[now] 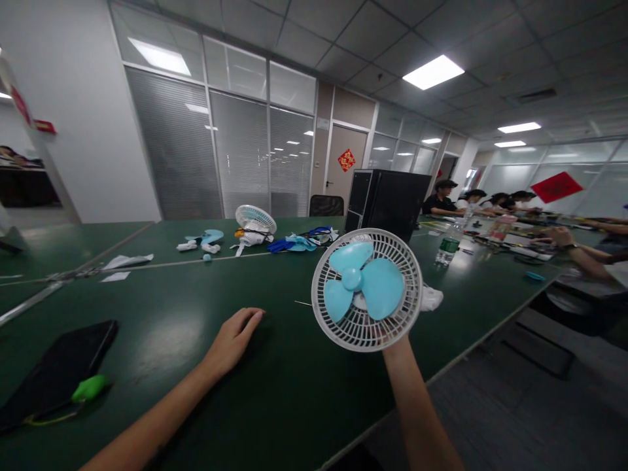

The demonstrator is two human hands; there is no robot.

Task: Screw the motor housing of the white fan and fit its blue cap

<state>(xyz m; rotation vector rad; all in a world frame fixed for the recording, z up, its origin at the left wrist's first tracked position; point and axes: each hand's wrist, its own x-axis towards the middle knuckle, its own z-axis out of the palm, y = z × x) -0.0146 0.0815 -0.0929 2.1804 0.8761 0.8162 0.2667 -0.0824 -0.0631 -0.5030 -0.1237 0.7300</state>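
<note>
My right hand (pixel 392 340) is raised above the dark green table (pixel 275 392) and holds up a small white fan (pixel 367 289) with light blue blades, its grille facing me. The fan hides almost all of that hand. My left hand (pixel 234 339) lies palm down on the table to the left, fingers together and stretched out, holding nothing.
A black tablet (pixel 59 369) with a green tag (pixel 89 388) lies at the near left. Fan parts and another white fan (pixel 254 226) sit farther back. A black box (pixel 387 199) stands behind, a water bottle (pixel 447 247) beside it. Other people sit at the far right.
</note>
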